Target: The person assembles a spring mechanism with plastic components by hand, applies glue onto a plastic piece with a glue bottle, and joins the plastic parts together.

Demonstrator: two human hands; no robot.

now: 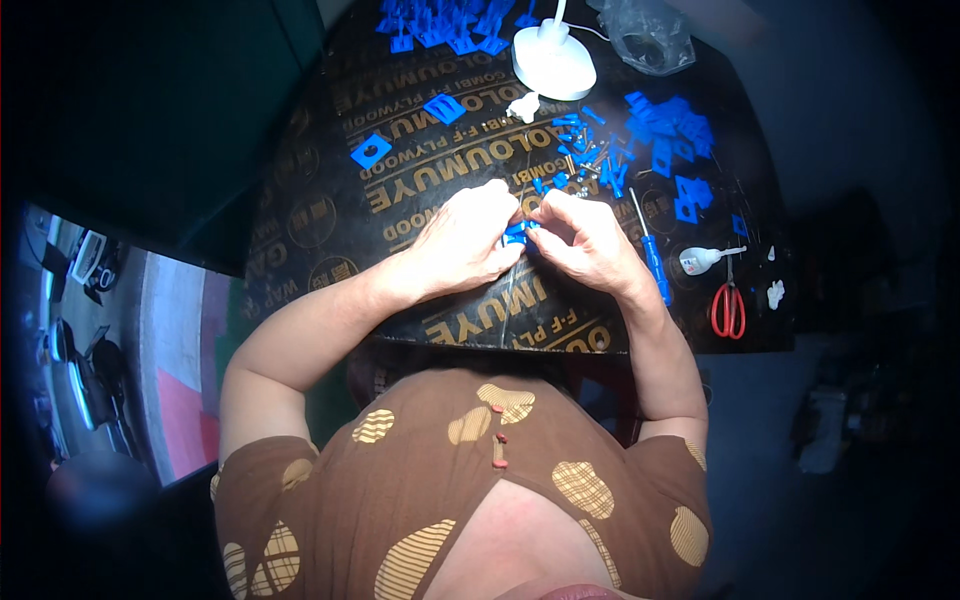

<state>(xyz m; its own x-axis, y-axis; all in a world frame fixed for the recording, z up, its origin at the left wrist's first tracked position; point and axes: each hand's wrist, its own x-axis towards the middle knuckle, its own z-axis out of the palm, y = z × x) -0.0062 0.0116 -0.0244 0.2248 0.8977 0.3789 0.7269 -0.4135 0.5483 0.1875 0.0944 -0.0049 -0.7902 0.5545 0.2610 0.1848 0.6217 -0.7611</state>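
Observation:
Close above the table's near part, my left hand (462,243) has its fingers closed round a small blue plastic piece (515,236). From the other side my right hand (584,242) pinches with thumb and forefinger at the same piece. Most of the piece is hidden by my fingers, so its shape does not show fully. Just beyond my right hand lies a pile of small blue parts (612,178) mixed with metal bits that look like screws. A screwdriver (652,258) with a blue handle lies to the right of that hand.
Red-handled scissors (728,312) and a white squeeze bottle (700,260) lie at the right of the dark printed board (420,190). Blue square plates (672,130) are heaped farther back. Two more blue plates (371,151) lie left. A white lamp base (553,62) stands behind, beside a clear bag (650,40).

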